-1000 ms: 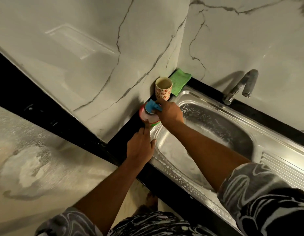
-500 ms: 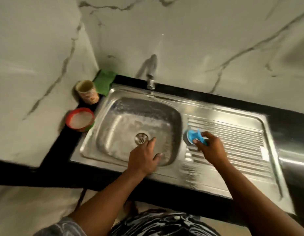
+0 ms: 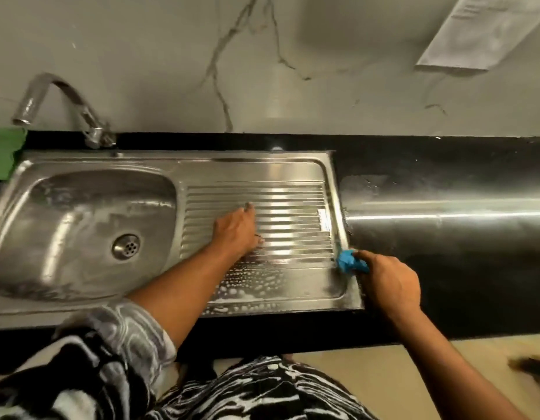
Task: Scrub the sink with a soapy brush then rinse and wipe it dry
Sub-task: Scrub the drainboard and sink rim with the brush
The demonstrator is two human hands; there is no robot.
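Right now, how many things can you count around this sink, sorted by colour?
Blue: 1, the brush in the right hand
Green: 1, the cloth
Silver: 2, the sink and tap
Total: 4

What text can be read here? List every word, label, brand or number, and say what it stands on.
No text here can be read.
White sheet on the marble wall, top right: faint printed lines, too blurred to read.
Pale patch at the right end of the sink's ribbed drainboard: perhaps a sticker or glare, no letters legible.
Faucet, blue brush, green cloth: no markings visible.
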